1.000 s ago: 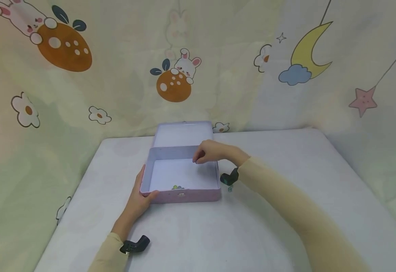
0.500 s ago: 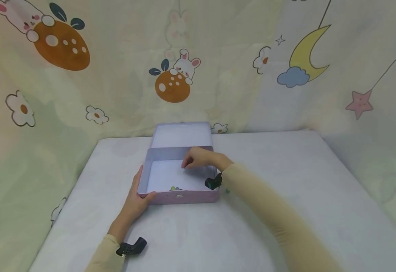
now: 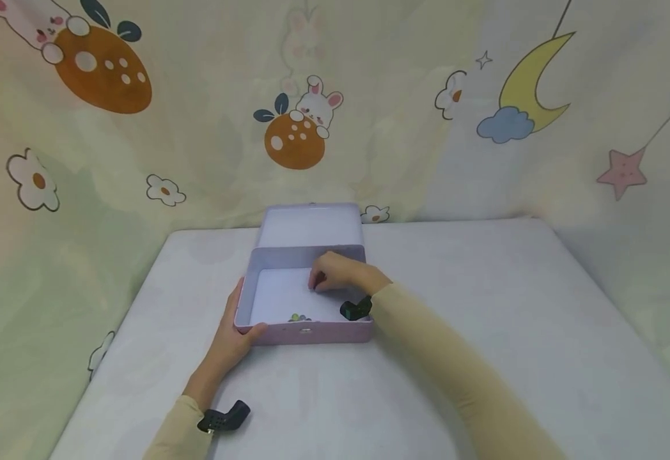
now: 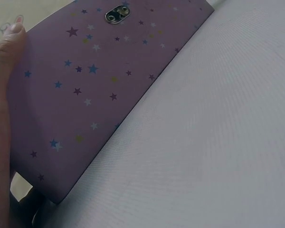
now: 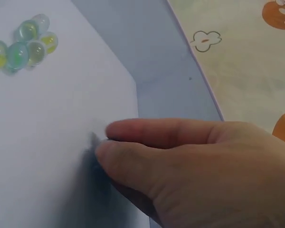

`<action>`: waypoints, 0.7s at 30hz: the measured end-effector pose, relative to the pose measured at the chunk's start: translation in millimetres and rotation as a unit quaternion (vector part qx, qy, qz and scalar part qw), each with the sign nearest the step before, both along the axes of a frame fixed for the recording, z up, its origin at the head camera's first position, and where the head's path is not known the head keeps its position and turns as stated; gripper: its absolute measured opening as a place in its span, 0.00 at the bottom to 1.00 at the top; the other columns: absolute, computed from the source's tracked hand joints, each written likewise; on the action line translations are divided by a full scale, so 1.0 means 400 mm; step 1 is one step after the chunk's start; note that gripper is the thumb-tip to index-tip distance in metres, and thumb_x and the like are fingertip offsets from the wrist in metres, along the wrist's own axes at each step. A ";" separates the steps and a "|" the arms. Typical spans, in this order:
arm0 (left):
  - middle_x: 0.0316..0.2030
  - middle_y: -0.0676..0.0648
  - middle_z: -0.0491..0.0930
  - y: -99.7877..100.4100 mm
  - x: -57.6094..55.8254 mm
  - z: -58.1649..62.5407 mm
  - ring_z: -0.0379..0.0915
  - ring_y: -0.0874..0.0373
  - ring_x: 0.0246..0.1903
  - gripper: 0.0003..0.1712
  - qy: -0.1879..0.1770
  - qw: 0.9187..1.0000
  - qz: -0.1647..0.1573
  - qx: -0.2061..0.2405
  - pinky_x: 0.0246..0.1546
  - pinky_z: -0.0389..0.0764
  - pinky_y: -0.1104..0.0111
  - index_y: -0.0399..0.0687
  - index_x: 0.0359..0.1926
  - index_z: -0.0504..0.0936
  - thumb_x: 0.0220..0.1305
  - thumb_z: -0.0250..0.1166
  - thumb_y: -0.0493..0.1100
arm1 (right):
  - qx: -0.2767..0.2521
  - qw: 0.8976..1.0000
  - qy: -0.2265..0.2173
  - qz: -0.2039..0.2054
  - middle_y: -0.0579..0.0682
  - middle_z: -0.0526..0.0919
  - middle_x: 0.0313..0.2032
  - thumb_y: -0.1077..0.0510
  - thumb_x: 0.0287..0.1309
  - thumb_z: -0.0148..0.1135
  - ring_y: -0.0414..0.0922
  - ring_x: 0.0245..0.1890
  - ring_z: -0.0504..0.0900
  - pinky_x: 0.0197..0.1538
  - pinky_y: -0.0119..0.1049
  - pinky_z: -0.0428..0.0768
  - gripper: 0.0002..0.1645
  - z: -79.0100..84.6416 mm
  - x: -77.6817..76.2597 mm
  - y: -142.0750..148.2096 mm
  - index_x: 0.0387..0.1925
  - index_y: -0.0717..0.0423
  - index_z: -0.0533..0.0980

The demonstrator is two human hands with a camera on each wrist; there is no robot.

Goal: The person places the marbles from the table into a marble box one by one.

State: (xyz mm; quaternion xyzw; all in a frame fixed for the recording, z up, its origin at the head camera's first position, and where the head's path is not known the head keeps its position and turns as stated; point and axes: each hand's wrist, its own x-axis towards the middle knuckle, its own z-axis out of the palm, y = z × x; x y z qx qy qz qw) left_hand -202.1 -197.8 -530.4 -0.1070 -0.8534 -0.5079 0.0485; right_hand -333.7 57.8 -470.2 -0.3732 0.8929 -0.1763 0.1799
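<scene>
- A person's right hand [image 3: 337,271] reaches inside a purple box [image 3: 335,332], low over its white floor, at what looks like the placing of small round pieces; lowering the fingertips almost to the floor before parting them should spare any piece a bounce.
- Glass marbles [image 5: 17,54], clear with green and yellow swirls, would likely roll at a nudge, so a slow release and a straight lift seem wise.
- Thumb and forefinger of the right hand meet at the tips, leaving scarcely any gap; a dark sliver shows there, but whether they pinch anything cannot be told.
- The left hand [image 3: 233,337] grips the box at its near left corner, thumb on the front wall and fingers along the side; that firm hold should stop the box sliding on the counter [image 3: 456,262].
- The dark wrist device [image 3: 355,310] sits close to the right wall, a spot to watch for knocks when the arm withdraws.
- The marbles lie clustered on the box floor by the front wall, behind the latch [image 3: 305,330], nearer the person than the right fingertips and apart from them.
- Left of that cluster, the left hand stays outside the walls, touching no marble, while the lid [image 3: 312,225] leans back beyond both hands.
</scene>
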 end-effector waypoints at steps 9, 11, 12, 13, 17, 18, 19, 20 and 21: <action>0.75 0.48 0.42 0.007 0.000 0.007 0.41 0.42 0.73 0.62 0.001 1.000 -0.004 0.009 0.66 0.47 0.36 0.68 0.74 0.38 0.49 0.71 0.52 | 0.008 0.999 -0.020 0.031 0.40 0.85 0.39 0.59 0.54 0.67 0.33 0.39 0.80 0.46 0.24 0.78 0.10 -0.004 0.005 0.005 0.40 0.48 0.84; 0.75 0.47 0.42 0.008 0.001 0.008 0.41 0.41 0.73 0.62 0.000 1.000 -0.005 0.010 0.66 0.47 0.36 0.65 0.75 0.38 0.48 0.71 0.51 | 0.003 0.999 -0.031 0.031 0.40 0.85 0.40 0.59 0.55 0.66 0.33 0.40 0.79 0.47 0.24 0.78 0.12 -0.002 0.006 0.007 0.42 0.47 0.84; 0.75 0.46 0.42 0.008 0.001 0.008 0.41 0.41 0.73 0.62 0.000 1.000 -0.004 0.010 0.66 0.47 0.36 0.63 0.75 0.38 0.48 0.71 0.51 | -0.005 0.999 -0.035 0.029 0.40 0.85 0.41 0.60 0.55 0.66 0.33 0.40 0.80 0.47 0.24 0.78 0.13 0.000 0.007 0.008 0.43 0.47 0.84; 0.75 0.46 0.42 0.008 0.001 0.007 0.41 0.40 0.73 0.62 0.001 1.000 -0.004 0.011 0.66 0.47 0.36 0.61 0.75 0.38 0.48 0.71 0.51 | -0.015 0.999 -0.038 0.027 0.40 0.85 0.41 0.60 0.56 0.65 0.33 0.41 0.80 0.48 0.24 0.78 0.13 0.002 0.006 0.010 0.44 0.48 0.84; 0.75 0.46 0.42 0.007 -0.001 0.001 0.41 0.40 0.73 0.62 -0.003 1.000 -0.004 0.010 0.66 0.47 0.36 0.58 0.75 0.38 0.49 0.71 0.52 | -0.090 0.995 -0.048 -0.003 0.47 0.85 0.45 0.59 0.59 0.62 0.36 0.44 0.81 0.51 0.26 0.78 0.14 0.031 0.008 0.030 0.47 0.52 0.82; 0.75 0.46 0.42 0.007 -0.001 0.000 0.41 0.41 0.73 0.62 -0.003 1.000 -0.004 0.009 0.66 0.48 0.36 0.59 0.75 0.38 0.49 0.71 0.52 | -0.114 0.992 -0.050 -0.014 0.47 0.85 0.46 0.58 0.60 0.61 0.36 0.46 0.81 0.52 0.27 0.78 0.14 0.044 0.011 0.039 0.48 0.53 0.82; 0.75 0.46 0.42 0.007 -0.001 0.000 0.41 0.41 0.73 0.62 -0.004 1.000 -0.003 0.006 0.66 0.48 0.36 0.59 0.75 0.38 0.49 0.71 0.53 | -0.140 0.988 -0.054 -0.028 0.47 0.85 0.47 0.58 0.61 0.61 0.37 0.46 0.81 0.52 0.27 0.78 0.15 0.059 0.016 0.052 0.49 0.52 0.81; 0.75 0.46 0.42 0.006 -0.001 0.000 0.40 0.41 0.73 0.62 -0.004 1.000 -0.002 0.004 0.66 0.48 0.35 0.60 0.75 0.38 0.49 0.71 0.54 | -0.166 0.984 -0.057 -0.042 0.47 0.84 0.48 0.57 0.61 0.61 0.37 0.47 0.81 0.53 0.28 0.78 0.15 0.074 0.022 0.068 0.50 0.52 0.81; 0.75 0.47 0.42 0.005 -0.002 0.002 0.40 0.41 0.73 0.62 -0.003 1.000 -0.002 0.000 0.66 0.48 0.36 0.61 0.75 0.38 0.49 0.70 0.55 | -0.193 0.978 -0.059 -0.055 0.47 0.84 0.49 0.57 0.61 0.61 0.37 0.48 0.81 0.53 0.29 0.78 0.15 0.090 0.030 0.085 0.50 0.51 0.81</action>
